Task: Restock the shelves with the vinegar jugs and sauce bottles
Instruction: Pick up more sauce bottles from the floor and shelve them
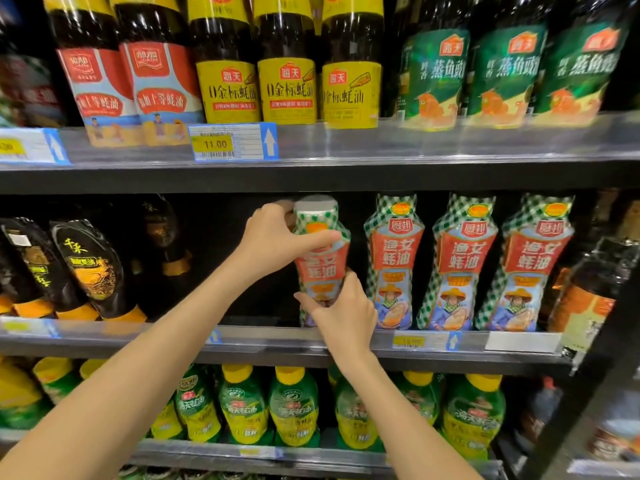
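Note:
An oyster sauce bottle [320, 268] with a grey cap, green check wrap and red label stands at the front of the middle shelf [277, 336]. My left hand [280, 242] is wrapped around its neck and shoulder. My right hand [341, 313] grips its lower body from the front. Three matching bottles [460, 265] stand upright in a row just to its right. To the left of the held bottle there is a dark gap on the shelf.
Dark sauce bottles [93, 268] lean at the left of the middle shelf. The upper shelf holds yellow-label bottles [287, 88] and green-label bottles [502, 74]. Green and yellow bottles [294, 407] fill the lower shelf. A black upright [595, 375] borders the right side.

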The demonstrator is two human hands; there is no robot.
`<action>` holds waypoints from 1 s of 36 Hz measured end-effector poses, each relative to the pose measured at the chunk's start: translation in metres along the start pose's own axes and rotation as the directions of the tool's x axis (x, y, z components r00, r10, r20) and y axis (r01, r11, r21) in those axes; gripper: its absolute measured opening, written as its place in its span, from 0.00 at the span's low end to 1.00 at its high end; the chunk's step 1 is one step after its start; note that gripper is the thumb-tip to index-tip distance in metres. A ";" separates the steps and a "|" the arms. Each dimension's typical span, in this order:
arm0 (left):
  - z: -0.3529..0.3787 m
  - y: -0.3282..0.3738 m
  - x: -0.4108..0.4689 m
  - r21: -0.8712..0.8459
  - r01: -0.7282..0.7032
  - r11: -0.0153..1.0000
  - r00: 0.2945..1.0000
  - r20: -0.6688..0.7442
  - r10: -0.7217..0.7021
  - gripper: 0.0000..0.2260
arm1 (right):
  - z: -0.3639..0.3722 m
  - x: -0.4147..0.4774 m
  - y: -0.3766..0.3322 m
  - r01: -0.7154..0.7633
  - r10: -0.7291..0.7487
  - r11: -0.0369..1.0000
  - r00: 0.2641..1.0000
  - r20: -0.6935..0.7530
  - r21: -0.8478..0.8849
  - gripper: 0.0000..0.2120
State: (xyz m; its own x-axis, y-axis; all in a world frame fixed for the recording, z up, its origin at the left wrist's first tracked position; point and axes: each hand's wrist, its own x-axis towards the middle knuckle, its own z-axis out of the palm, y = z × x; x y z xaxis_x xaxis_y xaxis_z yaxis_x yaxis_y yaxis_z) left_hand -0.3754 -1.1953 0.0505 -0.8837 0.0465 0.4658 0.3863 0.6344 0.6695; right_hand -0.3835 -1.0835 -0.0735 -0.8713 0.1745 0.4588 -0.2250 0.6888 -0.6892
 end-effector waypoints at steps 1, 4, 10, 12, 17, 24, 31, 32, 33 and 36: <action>0.004 -0.001 0.004 -0.004 0.015 1.000 1.000 0.005 -0.015 0.15 | -0.001 0.002 0.000 -0.013 0.013 1.000 1.000 0.008 -0.014 0.39; 0.013 -0.006 0.019 -0.019 0.084 0.996 0.996 0.009 -0.084 0.17 | -0.004 0.007 -0.001 -0.032 0.032 0.999 0.999 0.003 -0.042 0.41; 0.024 -0.012 0.035 -0.148 0.201 0.968 0.979 0.006 -0.203 0.19 | -0.010 0.012 -0.006 -0.056 0.064 0.991 0.996 0.060 -0.123 0.38; 0.029 -0.015 0.032 -0.270 0.228 0.936 0.973 0.022 -0.231 0.15 | -0.010 0.012 -0.005 -0.065 0.075 0.988 0.995 0.068 -0.137 0.36; 0.045 -0.032 0.011 -0.410 0.156 0.899 0.984 -0.020 -0.180 0.18 | -0.012 0.010 -0.006 -0.042 0.051 0.991 0.996 0.075 -0.125 0.39; 0.066 -0.088 -0.034 -0.179 0.138 0.974 0.990 0.043 -0.133 0.29 | -0.026 0.004 0.014 0.042 -0.028 0.997 0.976 0.215 -0.059 0.35; 0.073 -0.107 -0.035 0.000 0.051 0.999 0.998 0.049 -0.051 0.15 | -0.023 0.002 0.020 0.079 -0.058 0.993 0.973 0.222 -0.086 0.33; 0.073 -0.108 -0.034 -0.020 0.048 0.999 0.997 0.059 -0.046 0.16 | -0.023 0.002 0.021 0.080 -0.059 0.993 0.974 0.219 -0.089 0.33; 0.074 -0.108 -0.034 -0.043 0.049 0.998 0.997 0.068 -0.046 0.17 | -0.022 0.002 0.021 0.082 -0.060 0.992 0.975 0.213 -0.094 0.32; 0.077 -0.110 -0.033 -0.083 0.072 0.994 0.994 0.090 -0.065 0.18 | -0.020 0.002 0.023 0.070 -0.053 0.994 0.981 0.189 -0.084 0.31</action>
State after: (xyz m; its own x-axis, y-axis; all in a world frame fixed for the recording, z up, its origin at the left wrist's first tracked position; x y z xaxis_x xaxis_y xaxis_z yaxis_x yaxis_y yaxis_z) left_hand -0.4092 -1.2072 -0.0831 -0.9269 0.0743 0.3678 0.3422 0.5698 0.7472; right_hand -0.3818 -1.0533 -0.0765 -0.9249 0.0018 0.3801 -0.2477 0.7557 -0.6063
